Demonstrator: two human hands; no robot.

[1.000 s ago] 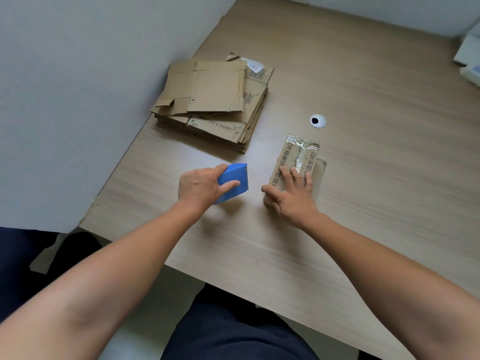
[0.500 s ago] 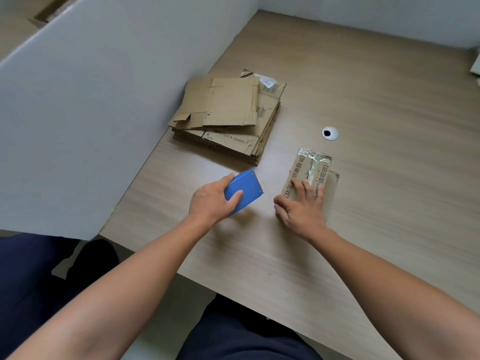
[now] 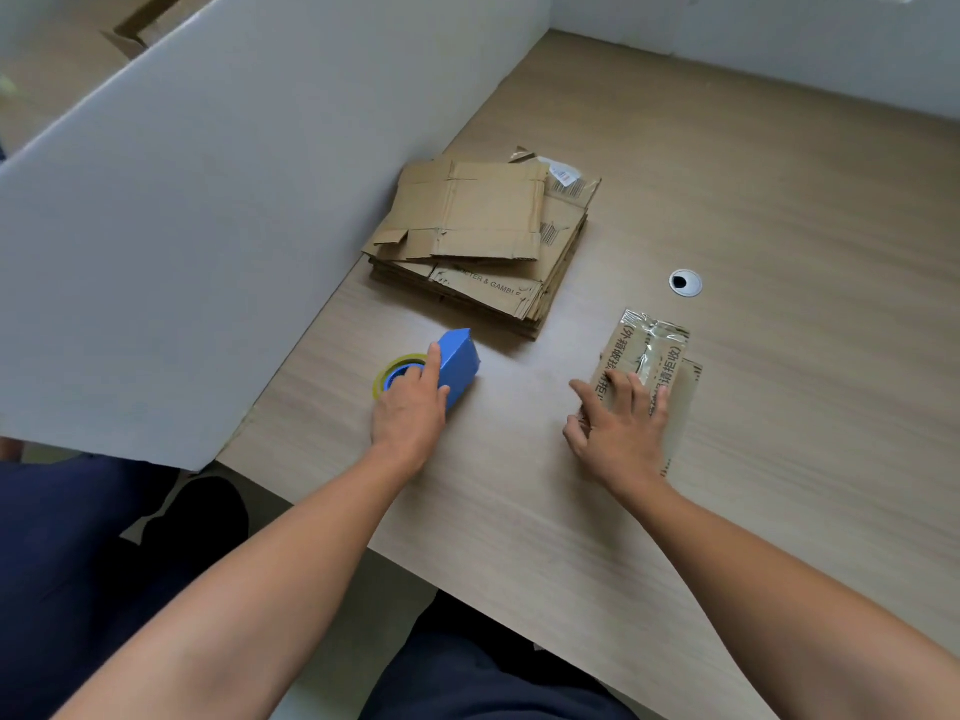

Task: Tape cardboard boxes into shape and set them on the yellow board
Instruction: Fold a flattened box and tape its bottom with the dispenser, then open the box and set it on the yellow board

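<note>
1 stack of flattened cardboard boxes, sheet count unclear. 1 blue tape dispenser just front-left of the stack. 1 tape-covered folded box front-right of it. 1 cable grommet right of it. 2 hands: left hand, right hand.

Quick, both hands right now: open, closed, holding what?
Left hand: grips the blue tape dispenser.
Right hand: open, pressing flat on the taped cardboard box.
</note>
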